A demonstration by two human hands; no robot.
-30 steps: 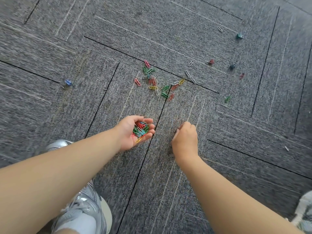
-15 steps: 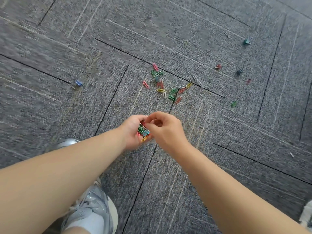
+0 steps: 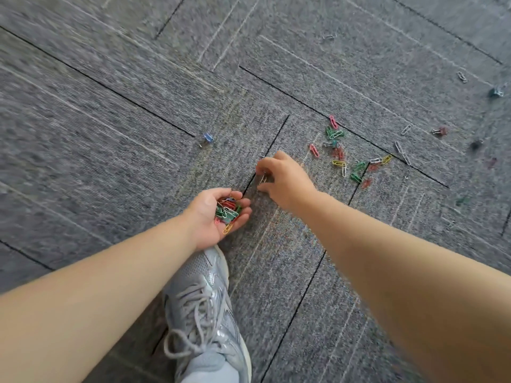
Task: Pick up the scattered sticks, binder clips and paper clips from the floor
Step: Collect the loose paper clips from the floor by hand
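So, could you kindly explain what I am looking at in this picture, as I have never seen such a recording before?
Certainly. There is no machine here: a person wears a camera on the head, so the view looks down along both bare arms to a grey carpet floor. The left hand is cupped, palm up, around a heap of coloured paper clips. The right hand reaches to the floor, and its fingers seem to pinch a silvery clip. More loose clips lie scattered beyond it, a blue binder clip lies apart on the left, and a grey shoe shows below.
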